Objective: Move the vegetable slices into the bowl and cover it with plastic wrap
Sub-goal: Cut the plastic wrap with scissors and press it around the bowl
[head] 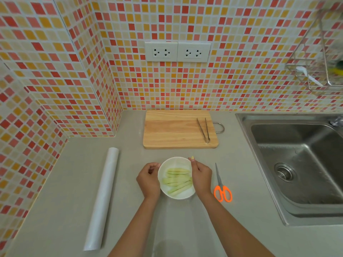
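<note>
The round white bowl (177,178) sits on the grey desk (74,182), pale green vegetable slices (178,179) inside. Left hand (148,179) and right hand (201,176), fingers curled, apparently pinch clear plastic wrap (167,229) beside the bowl. Uneven tension could tear or wrinkle the wrap, or tip the bowl.

A grey counter (65,182) ran into a corner where walls (241,80) of small red, orange and cream tiles met. Two white double sockets (177,51) sat on the back wall. A steel sink (300,164) was sunk in on the right, under a wire rack (319,58). Light was even and soft.
</note>
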`<state>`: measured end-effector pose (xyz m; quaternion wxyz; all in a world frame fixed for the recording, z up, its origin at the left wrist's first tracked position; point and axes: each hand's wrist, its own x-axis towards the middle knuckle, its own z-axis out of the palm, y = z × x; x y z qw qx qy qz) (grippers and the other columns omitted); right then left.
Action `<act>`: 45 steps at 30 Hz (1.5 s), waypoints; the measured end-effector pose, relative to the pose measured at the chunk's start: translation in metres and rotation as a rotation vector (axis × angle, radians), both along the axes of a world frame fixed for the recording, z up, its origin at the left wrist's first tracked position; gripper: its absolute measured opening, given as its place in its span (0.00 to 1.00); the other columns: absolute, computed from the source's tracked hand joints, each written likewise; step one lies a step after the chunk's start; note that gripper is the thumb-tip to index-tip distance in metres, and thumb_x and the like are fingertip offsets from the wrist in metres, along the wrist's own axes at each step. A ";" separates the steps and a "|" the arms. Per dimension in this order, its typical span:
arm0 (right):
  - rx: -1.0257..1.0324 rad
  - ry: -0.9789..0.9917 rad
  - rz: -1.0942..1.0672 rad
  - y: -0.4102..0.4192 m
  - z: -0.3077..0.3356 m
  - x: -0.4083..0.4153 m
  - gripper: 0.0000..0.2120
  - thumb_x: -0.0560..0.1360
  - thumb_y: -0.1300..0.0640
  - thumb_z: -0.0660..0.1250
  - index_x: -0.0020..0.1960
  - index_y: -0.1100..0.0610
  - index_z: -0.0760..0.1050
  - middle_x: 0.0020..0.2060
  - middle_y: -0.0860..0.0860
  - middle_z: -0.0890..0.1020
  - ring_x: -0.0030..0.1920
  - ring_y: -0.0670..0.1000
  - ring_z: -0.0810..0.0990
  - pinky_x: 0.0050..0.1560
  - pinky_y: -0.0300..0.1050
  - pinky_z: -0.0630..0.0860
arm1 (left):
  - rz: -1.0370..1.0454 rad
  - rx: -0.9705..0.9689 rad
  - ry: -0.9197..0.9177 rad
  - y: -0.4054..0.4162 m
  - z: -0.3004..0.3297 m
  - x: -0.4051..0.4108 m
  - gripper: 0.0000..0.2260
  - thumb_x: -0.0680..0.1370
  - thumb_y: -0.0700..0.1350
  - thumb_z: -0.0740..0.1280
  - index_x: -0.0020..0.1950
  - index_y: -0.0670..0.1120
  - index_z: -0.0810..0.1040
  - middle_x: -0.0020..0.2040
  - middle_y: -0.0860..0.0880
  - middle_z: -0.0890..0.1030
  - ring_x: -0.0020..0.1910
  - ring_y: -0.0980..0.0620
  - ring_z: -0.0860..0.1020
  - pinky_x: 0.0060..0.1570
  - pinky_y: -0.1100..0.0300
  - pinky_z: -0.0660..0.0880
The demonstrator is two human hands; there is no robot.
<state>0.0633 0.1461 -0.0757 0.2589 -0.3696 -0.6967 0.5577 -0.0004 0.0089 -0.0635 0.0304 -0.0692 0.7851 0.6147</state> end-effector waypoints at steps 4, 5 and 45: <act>-0.039 -0.020 -0.016 -0.001 0.001 0.001 0.14 0.79 0.50 0.62 0.44 0.52 0.85 0.33 0.48 0.85 0.34 0.39 0.79 0.37 0.36 0.74 | -0.035 -0.145 0.079 -0.002 -0.002 0.004 0.08 0.76 0.41 0.69 0.39 0.51 0.82 0.32 0.60 0.80 0.34 0.60 0.79 0.36 0.65 0.72; -0.032 -0.024 -0.022 -0.001 0.002 0.002 0.14 0.79 0.50 0.62 0.45 0.53 0.85 0.32 0.45 0.84 0.34 0.39 0.79 0.37 0.35 0.74 | -0.038 -0.175 0.109 -0.003 -0.002 0.004 0.08 0.78 0.42 0.67 0.41 0.49 0.83 0.32 0.59 0.81 0.34 0.58 0.80 0.36 0.63 0.72; 0.154 -0.106 -0.048 -0.014 0.024 -0.002 0.22 0.81 0.52 0.58 0.27 0.51 0.63 0.24 0.47 0.69 0.28 0.44 0.67 0.30 0.39 0.62 | -0.094 0.018 -0.267 -0.001 0.017 0.000 0.10 0.79 0.43 0.66 0.42 0.39 0.82 0.38 0.48 0.82 0.40 0.50 0.79 0.42 0.61 0.74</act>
